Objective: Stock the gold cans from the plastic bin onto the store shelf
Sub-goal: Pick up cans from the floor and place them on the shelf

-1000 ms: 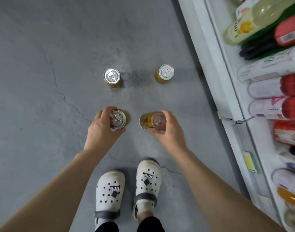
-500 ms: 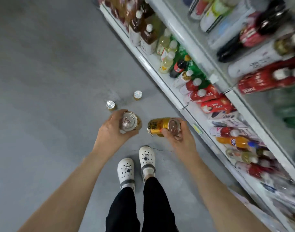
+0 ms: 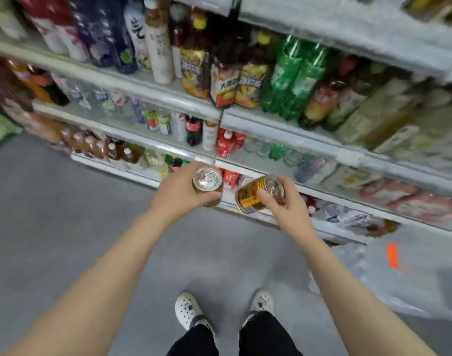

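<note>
My left hand (image 3: 180,192) grips a gold can (image 3: 207,179) upright, its silver pull-tab top facing me. My right hand (image 3: 287,205) holds a second gold can (image 3: 253,196) tilted on its side, label showing, silver top toward the right. Both cans hang at about waist height in front of the store shelf (image 3: 284,140), level with its lower tiers. The two hands are close together, the cans nearly touching. No plastic bin can be made out with certainty; a blurred clear plastic shape (image 3: 399,273) lies on the floor at the right.
White shelf tiers run diagonally across the top, packed with bottles: green soda bottles (image 3: 294,75), tea bottles (image 3: 225,80), red cans (image 3: 228,145). Grey concrete floor (image 3: 65,227) lies left and below. My white clogs (image 3: 191,309) stand at the bottom.
I have stood up from the floor with both cans lifted. The view has swung up from the floor to the shelves. The two cans left on the floor are out of view.
</note>
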A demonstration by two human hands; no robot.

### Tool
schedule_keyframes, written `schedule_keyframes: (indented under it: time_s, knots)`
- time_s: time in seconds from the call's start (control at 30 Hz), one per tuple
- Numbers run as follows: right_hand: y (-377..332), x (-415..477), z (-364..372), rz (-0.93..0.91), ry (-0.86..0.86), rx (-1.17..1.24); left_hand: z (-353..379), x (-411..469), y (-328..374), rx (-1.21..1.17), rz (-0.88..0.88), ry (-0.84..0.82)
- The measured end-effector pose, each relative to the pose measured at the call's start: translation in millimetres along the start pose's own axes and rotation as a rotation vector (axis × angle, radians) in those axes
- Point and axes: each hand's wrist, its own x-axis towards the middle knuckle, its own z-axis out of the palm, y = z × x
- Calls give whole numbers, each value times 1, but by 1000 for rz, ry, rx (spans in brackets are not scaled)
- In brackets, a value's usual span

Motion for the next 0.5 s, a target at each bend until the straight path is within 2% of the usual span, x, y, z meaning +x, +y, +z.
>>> schedule_keyframes:
  time_s: [0.17,0.23,0.33,0.5]
  knots:
    - [-4,-34,-104,-23,113,-11,20,19,105,52,111,-118]
    - [12,-72,-200,-41,242,-11,65,20,196,92,266,-162]
    - [21,-81,-240,-34,267,-65,78,22,238,46,272,-223]
    - [54,-122,-398,-22,435,-165,160,21,382,-4,434,-282]
